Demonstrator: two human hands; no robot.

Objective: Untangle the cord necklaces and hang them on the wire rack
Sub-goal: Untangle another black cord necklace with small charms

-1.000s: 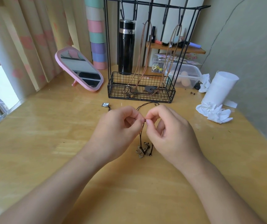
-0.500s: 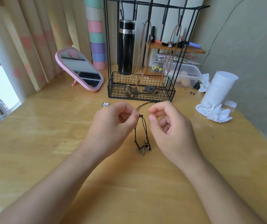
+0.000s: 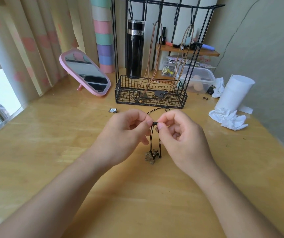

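I am watching both hands pinching a black cord necklace (image 3: 152,140).
The left hand (image 3: 120,134) and right hand (image 3: 180,136) are nipping its knot (image 3: 154,123) between thumb and forefinger; the cord is hanging under the hands to a bronze, petal-shaped pendant (image 3: 150,156) lying on the table (image 3: 52,152) between the wrists. Beyond the knuckles, two tan necklaces (image 3: 150,62) are hanging on the wire rack (image 3: 150,102).

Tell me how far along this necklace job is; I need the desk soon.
Done: two tan cord necklaces hang from hooks on the wire rack. In hand: the left hand and right hand pinch a knot in the black cord necklace. Left: loosening that knot and hanging it.
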